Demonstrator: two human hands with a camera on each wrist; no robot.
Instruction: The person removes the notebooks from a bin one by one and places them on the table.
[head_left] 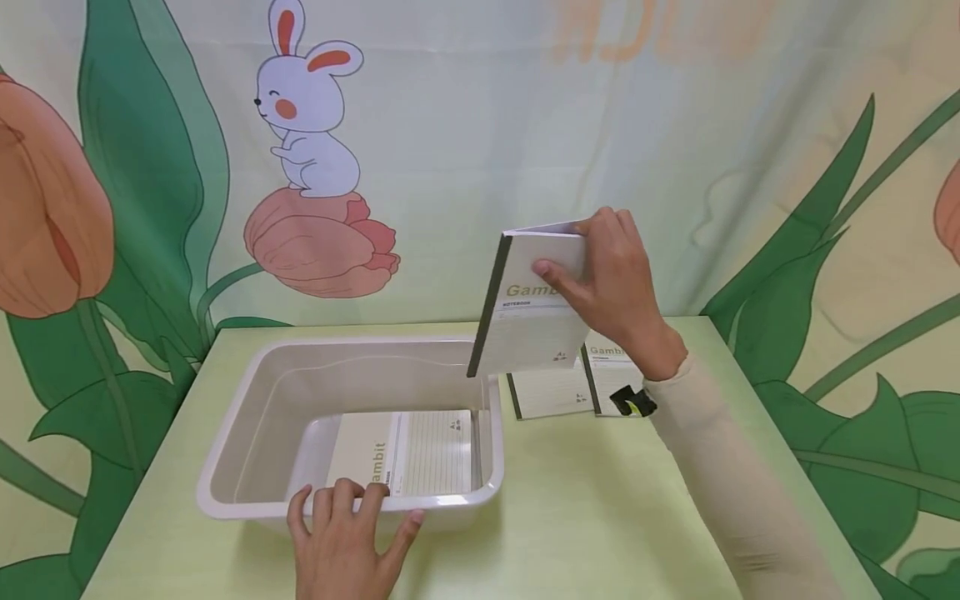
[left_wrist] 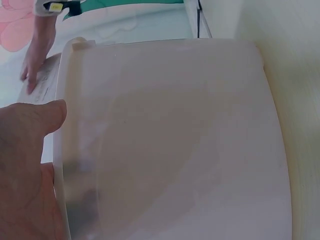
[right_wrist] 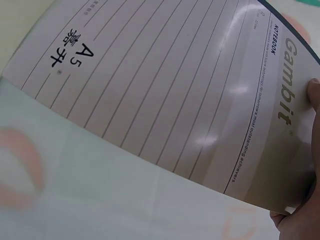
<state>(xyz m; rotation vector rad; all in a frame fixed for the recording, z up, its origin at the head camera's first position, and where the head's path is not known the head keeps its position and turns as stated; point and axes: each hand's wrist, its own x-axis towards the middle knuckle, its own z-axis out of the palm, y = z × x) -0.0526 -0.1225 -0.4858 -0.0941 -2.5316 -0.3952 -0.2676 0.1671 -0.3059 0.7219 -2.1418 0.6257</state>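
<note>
My right hand (head_left: 618, 287) grips a notebook (head_left: 525, 333) by its upper edge, thumb on the "Gambit" cover and fingers behind. Held upright above the table, this notebook has its dark spine to the left, and its lower left corner overlaps the basin's right rim in the head view. The right wrist view shows its lined cover (right_wrist: 165, 90) close up, marked A5. At the near rim of a pale plastic basin (head_left: 225, 500), my left hand (head_left: 341, 542) holds on, fingers curled over the edge and thumb outside. Inside the basin lies another notebook (head_left: 435, 458), turned sideways.
On the light green table (head_left: 585, 517), right of the basin, lie a notebook (head_left: 551, 392) and a second notebook (head_left: 607, 375), partly behind my right hand and wrist. A printed curtain (head_left: 465, 167) with a rabbit and tulips hangs behind the table.
</note>
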